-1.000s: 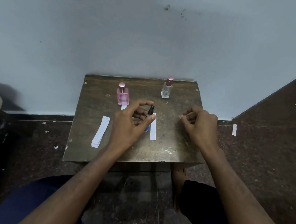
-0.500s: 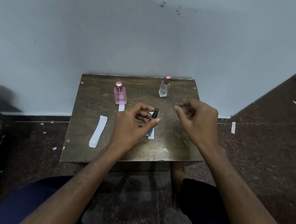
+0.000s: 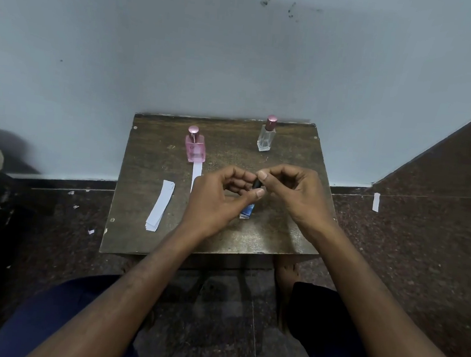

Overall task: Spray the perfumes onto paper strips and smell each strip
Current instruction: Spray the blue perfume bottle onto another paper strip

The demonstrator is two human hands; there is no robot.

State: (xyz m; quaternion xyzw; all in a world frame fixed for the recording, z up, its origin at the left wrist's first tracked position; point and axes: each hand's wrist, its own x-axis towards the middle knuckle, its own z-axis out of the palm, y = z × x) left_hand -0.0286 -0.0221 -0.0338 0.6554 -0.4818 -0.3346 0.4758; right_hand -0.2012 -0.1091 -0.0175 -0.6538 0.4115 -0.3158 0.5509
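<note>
Blue slim perfume vial [image 3: 248,210], steadied by my left hand [image 3: 214,202] over the worktop [image 3: 280,240]; right hand [image 3: 293,195] fingers [image 3: 262,176] pinch its black cap [image 3: 256,184], presumably for uncapping.

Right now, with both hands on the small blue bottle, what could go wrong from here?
The right hand pinches the black top of the blue bottle that the left hand holds; a slip could drop it onto the table. Any spray might miss, since the nearest paper strip lies off to the left, its far end at the pink bottle.

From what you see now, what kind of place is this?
Probably a plain room in a home: a small wooden table against a bare painted wall, on a dark stone floor littered with paper scraps.
</note>
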